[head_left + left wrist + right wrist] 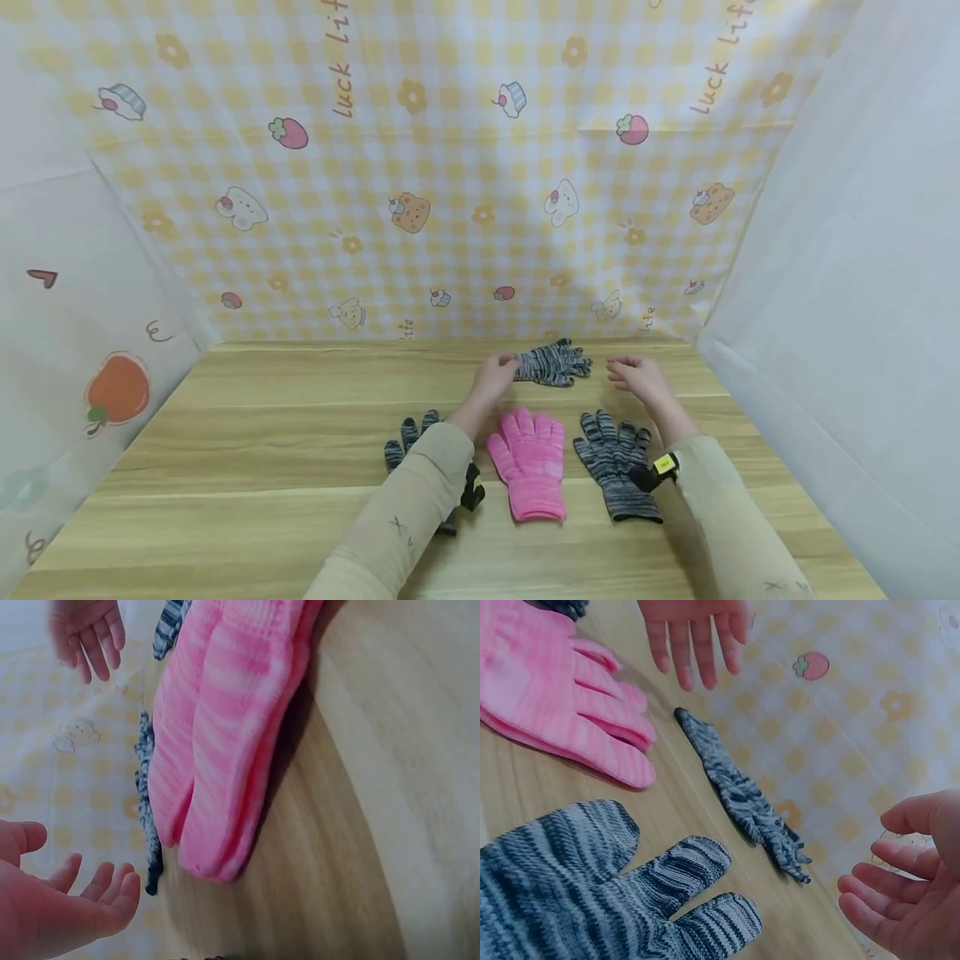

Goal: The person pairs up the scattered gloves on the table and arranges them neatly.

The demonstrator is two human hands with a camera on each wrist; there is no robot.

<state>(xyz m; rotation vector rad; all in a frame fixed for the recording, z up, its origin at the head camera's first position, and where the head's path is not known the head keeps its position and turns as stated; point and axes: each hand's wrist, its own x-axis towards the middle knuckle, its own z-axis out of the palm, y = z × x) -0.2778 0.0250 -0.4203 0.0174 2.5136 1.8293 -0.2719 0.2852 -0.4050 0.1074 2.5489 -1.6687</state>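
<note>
A black-and-white knitted glove [552, 364] lies sideways at the back of the table, its fingers pointing right. My left hand [495, 379] is beside its cuff end, and the left wrist view shows this hand [71, 904] with loosely bent fingers and nothing in them. To the right of the glove's fingertips hovers my right hand [639, 377], apart from it; in the right wrist view this hand [904, 877] has relaxed fingers and holds nothing. Nearer me lies a pink glove [531, 467], palm flat, fingers pointing away.
Right of the pink glove is another black-and-white glove [617, 467], partly under my right wrist's camera. A further dark striped glove [410, 435] sits on the left, mostly hidden by my left sleeve. A checked curtain [480, 167] rises behind the wooden table [247, 467].
</note>
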